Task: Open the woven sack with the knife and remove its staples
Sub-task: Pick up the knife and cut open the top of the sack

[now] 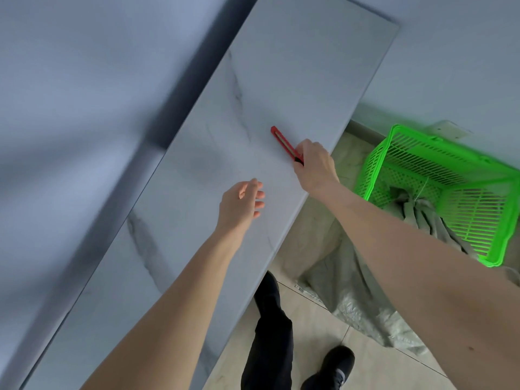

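Right hand (315,161) curls its grip round one end of the red knife (285,144), long axis along the table (295,66); left hand (242,202) hangs relaxed, holding nothing. Sack (357,282) lies floorward, right.

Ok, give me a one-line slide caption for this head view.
Right hand grips the red utility knife on the grey marbled countertop; left hand hovers open.

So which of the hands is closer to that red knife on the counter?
The right hand: its fingers grip the near end of the red knife. The left hand hovers open over the counter, apart from the knife, nearer the person.
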